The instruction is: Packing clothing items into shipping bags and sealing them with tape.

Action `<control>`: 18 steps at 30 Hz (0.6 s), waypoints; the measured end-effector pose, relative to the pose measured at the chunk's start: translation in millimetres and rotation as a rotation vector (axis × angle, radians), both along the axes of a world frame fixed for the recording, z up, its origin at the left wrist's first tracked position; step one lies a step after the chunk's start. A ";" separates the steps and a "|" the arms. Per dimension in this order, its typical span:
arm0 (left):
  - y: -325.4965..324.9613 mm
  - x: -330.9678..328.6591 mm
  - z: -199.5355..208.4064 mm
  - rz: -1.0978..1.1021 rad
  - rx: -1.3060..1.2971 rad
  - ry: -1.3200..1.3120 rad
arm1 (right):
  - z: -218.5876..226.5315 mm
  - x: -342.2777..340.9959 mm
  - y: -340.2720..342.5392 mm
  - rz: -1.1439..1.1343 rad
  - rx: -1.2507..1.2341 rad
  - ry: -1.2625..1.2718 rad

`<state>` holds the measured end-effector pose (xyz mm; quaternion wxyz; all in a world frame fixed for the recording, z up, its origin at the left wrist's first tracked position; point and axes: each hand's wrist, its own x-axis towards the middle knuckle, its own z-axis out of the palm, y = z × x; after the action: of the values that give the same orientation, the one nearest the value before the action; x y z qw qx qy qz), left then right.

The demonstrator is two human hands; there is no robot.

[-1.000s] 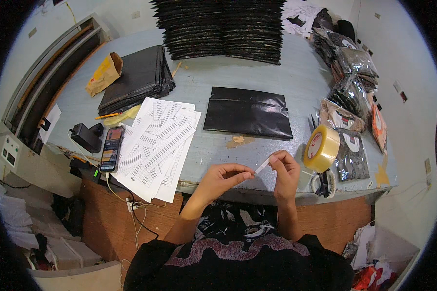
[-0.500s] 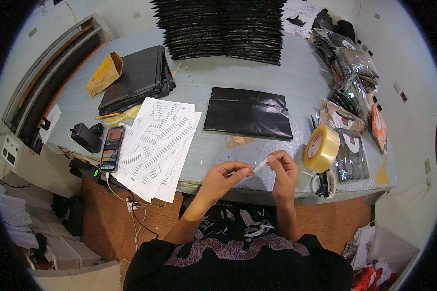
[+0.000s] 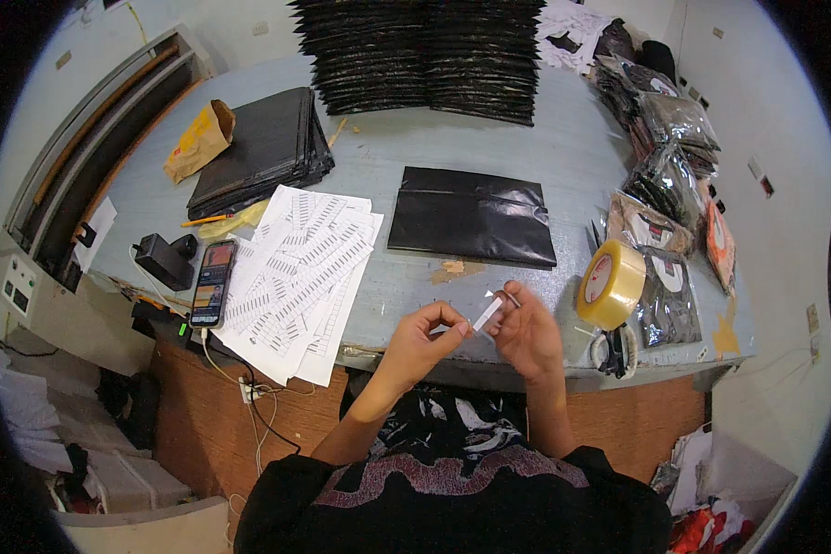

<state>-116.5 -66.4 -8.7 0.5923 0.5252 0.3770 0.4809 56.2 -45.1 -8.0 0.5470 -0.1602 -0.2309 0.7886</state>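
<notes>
My left hand (image 3: 420, 349) pinches the lower end of a small white paper strip (image 3: 488, 314) between thumb and fingertips, above the table's near edge. Just right of it, my right hand (image 3: 532, 340) is open, its fingers apart and curved beside the strip's upper end. Whether a right fingertip touches the strip is hard to make out. Beyond both hands a folded black plastic packet (image 3: 471, 215) lies flat. A large roll of clear tape (image 3: 611, 284) stands to the right of my right hand, with scissors (image 3: 616, 351) below it.
White printed sheets (image 3: 295, 277) lie on the left, beside a phone (image 3: 212, 284) on a cable. Behind them are a stack of black packets (image 3: 258, 148) and a brown paper bag (image 3: 199, 141). Tall black piles (image 3: 420, 60) stand at the back; clear-bagged garments (image 3: 669, 185) line the right edge.
My right hand has let go of the strip's end and opened, its fingers spreading away. The strip stays in my left hand, which has barely moved.
</notes>
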 end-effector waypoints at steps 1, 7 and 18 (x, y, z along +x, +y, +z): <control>-0.2 -0.3 -1.2 -0.006 0.006 -0.023 | 2.2 1.5 0.5 0.000 0.001 0.000; 0.2 -1.3 6.9 0.043 -0.021 -0.044 | 1.4 9.1 -5.4 -0.319 0.011 -0.058; -5.3 -0.6 11.5 0.077 0.043 0.042 | 42.8 -15.5 -39.5 -0.837 1.024 -1.404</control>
<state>-117.2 -71.7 2.7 0.5538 0.5328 0.3989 0.5004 40.8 -84.5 34.8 0.5245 -0.4068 -0.7457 0.0578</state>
